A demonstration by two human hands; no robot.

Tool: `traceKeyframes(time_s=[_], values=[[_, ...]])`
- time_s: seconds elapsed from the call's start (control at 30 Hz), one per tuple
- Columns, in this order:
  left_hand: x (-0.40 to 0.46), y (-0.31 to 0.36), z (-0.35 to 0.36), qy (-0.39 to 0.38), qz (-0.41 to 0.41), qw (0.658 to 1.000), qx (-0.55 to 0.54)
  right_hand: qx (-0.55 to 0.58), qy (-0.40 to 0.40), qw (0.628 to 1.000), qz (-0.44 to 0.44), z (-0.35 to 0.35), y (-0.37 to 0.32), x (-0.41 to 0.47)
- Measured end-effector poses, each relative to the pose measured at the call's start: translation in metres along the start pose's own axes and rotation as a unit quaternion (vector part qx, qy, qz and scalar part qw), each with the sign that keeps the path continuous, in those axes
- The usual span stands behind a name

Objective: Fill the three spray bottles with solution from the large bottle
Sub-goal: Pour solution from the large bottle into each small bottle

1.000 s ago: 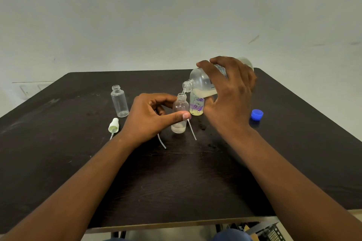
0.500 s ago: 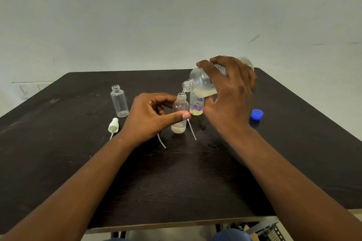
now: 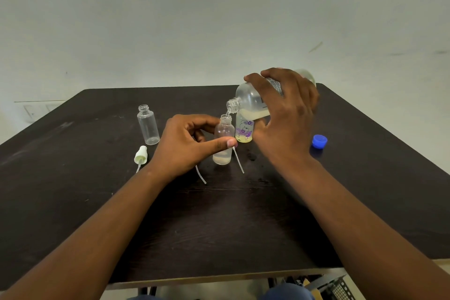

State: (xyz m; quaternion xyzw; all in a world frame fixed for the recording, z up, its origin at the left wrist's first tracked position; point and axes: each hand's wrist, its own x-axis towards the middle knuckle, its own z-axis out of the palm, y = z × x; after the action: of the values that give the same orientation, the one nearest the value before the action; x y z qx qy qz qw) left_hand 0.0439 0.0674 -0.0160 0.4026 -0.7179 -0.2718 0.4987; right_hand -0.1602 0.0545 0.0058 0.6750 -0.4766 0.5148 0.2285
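My right hand [image 3: 285,117] grips the large clear bottle [image 3: 250,102], tipped on its side with its open neck over a small clear spray bottle [image 3: 223,143]. A thin stream runs into that small bottle, which holds a little cloudy liquid at its bottom. My left hand [image 3: 187,143] holds it upright between thumb and fingers. Right behind stands a second small bottle [image 3: 244,130] with a purple print and yellowish liquid. A third small clear bottle [image 3: 148,125] stands uncapped to the left and looks empty.
On the dark table [image 3: 97,202] lie a white spray head [image 3: 140,155] with its tube, two more thin dip tubes [image 3: 238,161] near the bottles, and a blue cap [image 3: 319,141] at the right. Small wet spots mark the table by the bottles.
Both hands and the bottles have stayed in place while the pour goes on.
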Motion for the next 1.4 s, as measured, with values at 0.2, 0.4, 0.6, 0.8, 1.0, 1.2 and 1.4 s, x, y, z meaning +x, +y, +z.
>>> traceKeyframes(time_s=[0.2, 0.4, 0.6, 0.8, 1.0, 1.2, 1.4], values=[[0.0006, 0.0002, 0.0001, 0.002, 0.005, 1.0, 0.002, 0.001, -0.004, 1.0, 0.001, 0.0001, -0.0005, 0.0003], [0.0007, -0.0009, -0.0002, 0.002, 0.0, 1.0, 0.003, 0.001, -0.007, 1.0, 0.005, 0.0001, -0.0008, 0.0002], [0.0001, 0.0015, 0.0003, 0.002, -0.002, 1.0, -0.001, 0.003, -0.012, 1.0, 0.003, -0.0002, -0.0003, 0.0002], [0.0005, 0.0008, 0.0004, 0.005, -0.003, 1.0, -0.006, 0.001, -0.011, 1.0, 0.003, 0.0017, 0.0003, 0.0002], [0.0003, 0.0016, 0.0008, 0.004, -0.002, 1.0, 0.001, 0.001, -0.008, 1.0, 0.001, 0.0011, 0.0005, 0.0002], [0.0, 0.0012, 0.0002, 0.003, -0.003, 1.0, 0.006, 0.001, -0.009, 1.0, 0.003, 0.0007, -0.0005, -0.0002], [0.0002, 0.0006, 0.0007, 0.003, -0.006, 1.0, 0.006, 0.001, -0.006, 1.0, 0.006, 0.0008, -0.0005, 0.0003]])
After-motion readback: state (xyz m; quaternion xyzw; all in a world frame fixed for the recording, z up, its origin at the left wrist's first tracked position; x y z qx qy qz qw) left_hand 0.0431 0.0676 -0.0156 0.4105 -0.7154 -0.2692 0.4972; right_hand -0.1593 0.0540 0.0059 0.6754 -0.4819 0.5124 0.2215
